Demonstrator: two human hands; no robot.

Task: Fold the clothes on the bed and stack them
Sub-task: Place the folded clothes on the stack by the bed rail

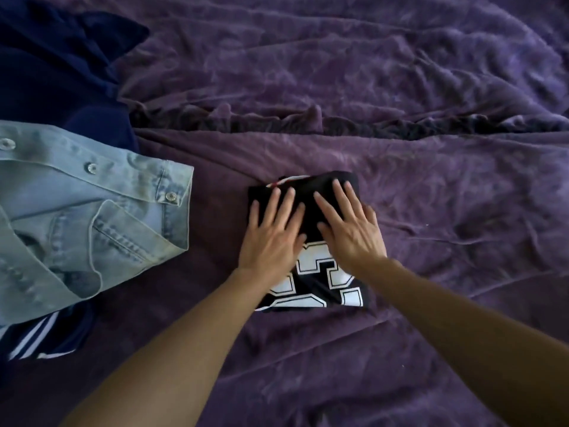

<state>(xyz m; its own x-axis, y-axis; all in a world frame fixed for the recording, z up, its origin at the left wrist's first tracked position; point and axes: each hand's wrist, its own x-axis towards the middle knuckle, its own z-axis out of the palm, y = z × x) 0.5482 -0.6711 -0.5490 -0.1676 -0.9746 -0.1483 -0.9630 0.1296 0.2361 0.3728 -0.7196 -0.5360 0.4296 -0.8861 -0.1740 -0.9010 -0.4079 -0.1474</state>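
A black jersey (320,282) with large white numerals lies folded into a small rectangle in the middle of the purple bed (431,211). My left hand (271,232) lies flat on its left half, fingers straight and spread. My right hand (348,226) presses flat on its right half, fingers straight. Neither hand grips the cloth. To the left lies an unfolded light-blue denim shirt (77,217) with metal snap buttons.
A dark navy garment (55,66) is heaped at the back left. Under the denim shirt's near edge a navy piece with white stripes (40,337) sticks out. The purple cover is rumpled, with a dark fold (338,121) running across its middle.
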